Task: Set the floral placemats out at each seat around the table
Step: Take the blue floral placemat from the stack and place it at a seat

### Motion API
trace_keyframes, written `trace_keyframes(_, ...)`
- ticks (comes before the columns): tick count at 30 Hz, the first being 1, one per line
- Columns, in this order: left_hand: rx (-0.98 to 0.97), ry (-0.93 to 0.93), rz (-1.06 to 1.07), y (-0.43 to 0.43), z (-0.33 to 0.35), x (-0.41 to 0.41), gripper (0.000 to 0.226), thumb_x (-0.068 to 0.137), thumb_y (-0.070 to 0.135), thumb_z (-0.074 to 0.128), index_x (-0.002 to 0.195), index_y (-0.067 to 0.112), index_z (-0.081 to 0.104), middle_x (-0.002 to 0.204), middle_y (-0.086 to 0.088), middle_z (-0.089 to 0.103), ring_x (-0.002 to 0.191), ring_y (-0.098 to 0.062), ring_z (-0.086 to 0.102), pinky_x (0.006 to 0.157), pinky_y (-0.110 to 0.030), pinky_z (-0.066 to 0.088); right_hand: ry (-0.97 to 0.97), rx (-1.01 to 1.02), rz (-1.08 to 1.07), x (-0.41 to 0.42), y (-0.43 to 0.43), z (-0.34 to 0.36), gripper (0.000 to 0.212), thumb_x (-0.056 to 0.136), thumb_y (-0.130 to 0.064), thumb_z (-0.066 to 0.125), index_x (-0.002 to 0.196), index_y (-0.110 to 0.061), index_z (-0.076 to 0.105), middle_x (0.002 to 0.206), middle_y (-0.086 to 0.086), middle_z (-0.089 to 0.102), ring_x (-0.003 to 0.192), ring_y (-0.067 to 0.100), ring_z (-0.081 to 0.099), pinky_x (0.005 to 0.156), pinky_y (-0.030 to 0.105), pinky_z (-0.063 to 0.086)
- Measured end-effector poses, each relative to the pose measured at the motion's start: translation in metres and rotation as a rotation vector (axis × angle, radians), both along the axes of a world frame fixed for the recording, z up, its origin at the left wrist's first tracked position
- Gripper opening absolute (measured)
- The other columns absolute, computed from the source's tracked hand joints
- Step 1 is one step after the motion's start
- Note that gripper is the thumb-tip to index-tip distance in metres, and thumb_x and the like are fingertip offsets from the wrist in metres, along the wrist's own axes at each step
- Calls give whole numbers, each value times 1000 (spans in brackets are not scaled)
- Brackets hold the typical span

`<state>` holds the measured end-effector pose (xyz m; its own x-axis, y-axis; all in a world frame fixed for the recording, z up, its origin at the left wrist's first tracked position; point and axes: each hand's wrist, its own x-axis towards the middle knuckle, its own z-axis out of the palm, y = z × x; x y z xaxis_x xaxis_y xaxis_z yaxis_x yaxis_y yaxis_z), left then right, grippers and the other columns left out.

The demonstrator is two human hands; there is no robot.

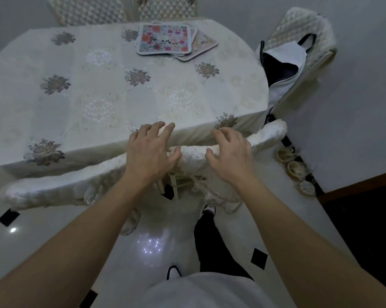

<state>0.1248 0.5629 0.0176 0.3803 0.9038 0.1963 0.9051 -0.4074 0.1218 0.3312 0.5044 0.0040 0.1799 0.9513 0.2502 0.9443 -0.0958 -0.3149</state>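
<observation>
both my hands empty: left hand and right hand fingers spread wide, hovering at near table edge over chair back. placemats stacked at far edge, straight ahead, well apart. hands about equally near; long reach across.

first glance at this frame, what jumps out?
Two bare hands, left hand and right hand, spread open over the near table edge above a fluffy white chair back. Across the table, the colourful stack of floral placemats sits at the far edge. A black-and-white bag rests on the right-hand chair.
</observation>
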Motion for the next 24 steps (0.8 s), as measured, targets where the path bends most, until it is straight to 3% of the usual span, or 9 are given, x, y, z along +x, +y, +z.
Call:
trace_keyframes(14,-80,47,164,234,-7,106,63,86,56,41,139,24,52,138,-5,60,121,-31,56,92,-47,50,24,-26,104,108,272,-18,49,86,-37,56,130,-17,59,130,9,60,120,28,54,100,48,42)
trace_keyframes(24,-78,36,316,349,2,95,62,81,55,42,132,23,59,131,-5,64,113,-32,61,84,-46,52,63,-34,171,135,409,-16,48,83,-38,52,126,-19,61,129,8,60,121,29,53,101,49,41)
